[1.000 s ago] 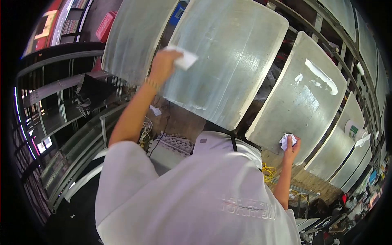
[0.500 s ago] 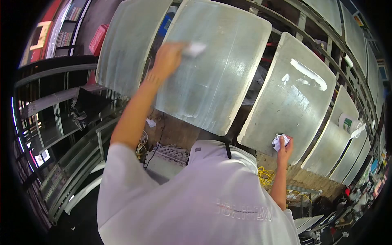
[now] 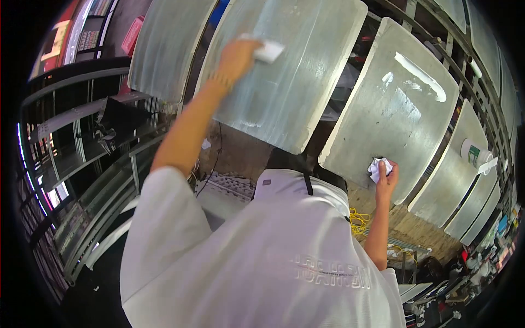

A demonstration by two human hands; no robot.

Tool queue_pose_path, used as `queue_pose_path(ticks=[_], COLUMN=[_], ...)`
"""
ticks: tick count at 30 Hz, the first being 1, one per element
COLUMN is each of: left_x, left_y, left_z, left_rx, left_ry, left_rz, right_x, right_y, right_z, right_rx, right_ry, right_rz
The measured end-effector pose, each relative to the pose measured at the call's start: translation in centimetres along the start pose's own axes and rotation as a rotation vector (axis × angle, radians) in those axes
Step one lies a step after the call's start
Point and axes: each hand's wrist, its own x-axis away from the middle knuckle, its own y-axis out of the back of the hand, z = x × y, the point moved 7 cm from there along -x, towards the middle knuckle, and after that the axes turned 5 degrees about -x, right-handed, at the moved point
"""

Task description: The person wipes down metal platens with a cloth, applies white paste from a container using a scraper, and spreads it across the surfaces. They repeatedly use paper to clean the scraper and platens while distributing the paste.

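My left hand (image 3: pixel 239 59) grips a flat white piece (image 3: pixel 270 51) over the large grey panel (image 3: pixel 295 82), near its left side; the piece is slightly blurred. Pale streaks run along this panel. To the right, my right hand (image 3: pixel 387 179) is closed on a crumpled white paper (image 3: pixel 377 169) at the near edge of another grey panel (image 3: pixel 377 126). A thick white smear (image 3: pixel 421 76) and smaller white patches lie on the upper part of that panel.
A white tub with a green label (image 3: pixel 474 154) lies on a panel at the right, beside a white-coated tool (image 3: pixel 488 165). Metal racks (image 3: pixel 82 115) stand at the left. Yellow cord (image 3: pixel 359 221) lies below the panels. A red container (image 3: pixel 133 36) is at the upper left.
My left hand has moved a little up and right across the large panel with the white piece. My right hand still holds the crumpled paper. The camera view has shifted slightly.
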Motion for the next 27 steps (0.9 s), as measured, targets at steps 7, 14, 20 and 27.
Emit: queue_pose_path(ticks=[7, 14, 20, 27], left_x=[27.3, 18.1, -13.1, -24.1], left_y=[1.5, 7.0, 2.9, -2.7], left_z=[-7.5, -5.9, -7.2, -9.2], left_rx=[0.053, 0.147, 0.163, 0.053], left_ry=[0.114, 0.127, -0.107, -0.031], left_rz=[0.129, -0.128, -0.213, -0.073], right_x=[0.0, -0.4, 0.1, 0.5], right_y=[-0.1, 0.2, 0.1, -0.2], right_z=[0.1, -0.4, -0.8, -0.6], right_rx=[0.003, -0.062, -0.114, -0.175], right_ry=[0.015, 0.0, -0.023, -0.01], right_rz=[0.044, 0.052, 0.02, -0.024])
